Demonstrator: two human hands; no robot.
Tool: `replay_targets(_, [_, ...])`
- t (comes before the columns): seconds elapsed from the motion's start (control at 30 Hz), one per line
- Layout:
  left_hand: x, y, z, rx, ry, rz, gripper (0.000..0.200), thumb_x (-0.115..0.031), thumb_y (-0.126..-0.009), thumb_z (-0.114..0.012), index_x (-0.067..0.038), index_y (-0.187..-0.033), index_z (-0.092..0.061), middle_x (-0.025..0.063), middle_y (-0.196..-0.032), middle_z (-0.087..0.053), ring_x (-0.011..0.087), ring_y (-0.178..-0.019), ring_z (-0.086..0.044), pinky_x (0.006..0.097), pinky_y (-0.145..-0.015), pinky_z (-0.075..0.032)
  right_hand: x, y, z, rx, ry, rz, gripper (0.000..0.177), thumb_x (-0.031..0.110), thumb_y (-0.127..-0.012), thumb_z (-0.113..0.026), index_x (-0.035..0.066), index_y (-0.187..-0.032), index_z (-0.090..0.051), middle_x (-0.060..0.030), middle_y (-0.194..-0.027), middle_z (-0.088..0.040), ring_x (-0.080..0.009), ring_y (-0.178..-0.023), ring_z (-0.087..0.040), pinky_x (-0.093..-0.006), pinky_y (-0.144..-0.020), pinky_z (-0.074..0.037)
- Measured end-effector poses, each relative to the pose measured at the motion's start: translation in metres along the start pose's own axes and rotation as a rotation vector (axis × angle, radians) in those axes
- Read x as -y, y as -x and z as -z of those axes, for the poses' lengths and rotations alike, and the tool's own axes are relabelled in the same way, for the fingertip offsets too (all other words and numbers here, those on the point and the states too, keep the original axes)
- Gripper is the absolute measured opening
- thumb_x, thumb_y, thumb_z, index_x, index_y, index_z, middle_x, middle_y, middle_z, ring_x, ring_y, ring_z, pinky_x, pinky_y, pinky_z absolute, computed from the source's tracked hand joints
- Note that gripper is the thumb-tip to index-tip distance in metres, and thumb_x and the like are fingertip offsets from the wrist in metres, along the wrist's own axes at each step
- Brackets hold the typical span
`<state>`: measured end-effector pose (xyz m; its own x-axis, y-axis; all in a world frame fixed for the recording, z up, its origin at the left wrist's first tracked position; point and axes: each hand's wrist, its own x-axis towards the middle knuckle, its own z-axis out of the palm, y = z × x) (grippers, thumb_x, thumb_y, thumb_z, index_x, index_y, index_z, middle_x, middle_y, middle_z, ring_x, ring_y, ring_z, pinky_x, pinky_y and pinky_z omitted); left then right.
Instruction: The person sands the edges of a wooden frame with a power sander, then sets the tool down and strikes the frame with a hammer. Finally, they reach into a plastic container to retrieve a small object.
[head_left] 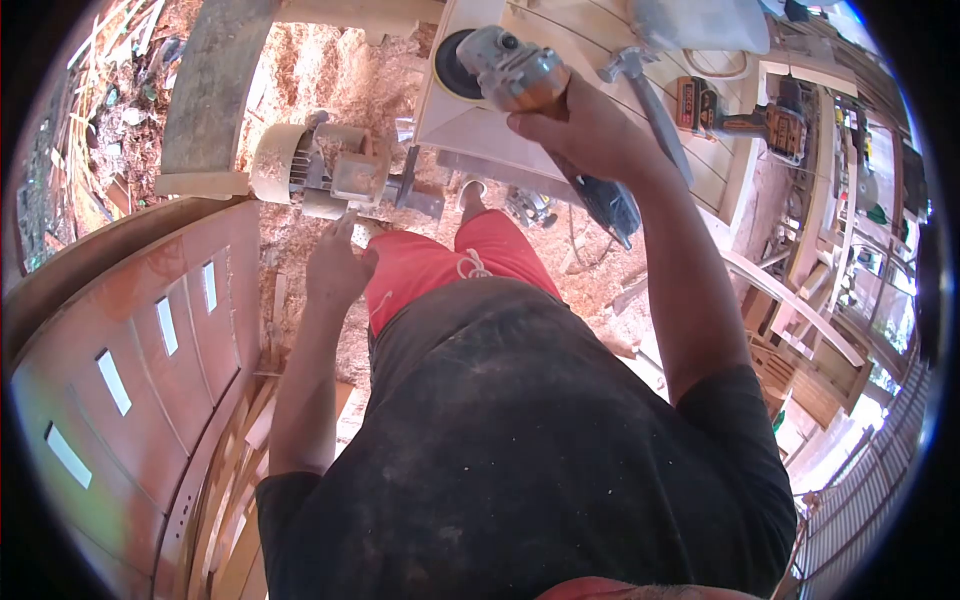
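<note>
My right hand [585, 130] is wrapped around the body of an angle grinder [522, 75], its metal gear head toward the far side. The grinder's round dark sanding disc [457, 65] rests over a pale wooden panel [470, 122] on the bench. The grinder's dark rear end [605, 205] sticks out below my wrist. My left hand [338, 260] hangs low at my side with nothing visible in it, thumb apart from the fingers. In this view its fingertips point to a dusty motor-driven machine [350, 178]. Right of the grinder lies a claw hammer [650, 105].
A cordless drill [765, 125] lies on the bench's right side, near a clear plastic bag [700, 22]. A router [530, 208] sits on the shavings-covered floor [330, 70]. A slotted wooden door panel [150, 380] leans at left; a thick plank [215, 90] stands beyond it.
</note>
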<state>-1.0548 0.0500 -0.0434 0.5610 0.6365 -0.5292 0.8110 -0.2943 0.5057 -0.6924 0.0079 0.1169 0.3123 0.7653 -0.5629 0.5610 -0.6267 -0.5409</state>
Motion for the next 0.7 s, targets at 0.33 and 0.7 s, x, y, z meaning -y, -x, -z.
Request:
replay_targets(0.33, [0.008, 0.005, -0.003, 0.049, -0.008, 0.097, 0.070, -0.032, -0.087, -0.071, -0.004, -0.148, -0.050, 0.0225, -0.144, -0.057, 0.0399, -0.130, -0.058, 0.0477, -0.108, -0.049, 0.011, 0.043, -0.038, 0.065, 0.032, 0.009, 0.075, 0.045, -0.086, -0.077, -0.008, -0.130, -0.049, -0.0259, -0.105, -0.072, -0.0381, -0.103, -0.072, -0.0436, -0.090, -0.055])
replay_targets(0.7, [-0.025, -0.029, 0.031, 0.040, -0.020, 0.006, 0.067, -0.032, -0.087, -0.073, -0.003, -0.144, -0.055, 0.0260, -0.131, -0.065, 0.0411, -0.118, -0.066, 0.0453, -0.102, -0.052, 0.022, 0.069, -0.052, -0.016, 0.055, -0.042, 0.061, 0.032, -0.089, -0.077, -0.007, -0.128, -0.051, -0.0213, -0.108, -0.072, -0.0301, -0.100, -0.071, -0.0387, -0.090, -0.055])
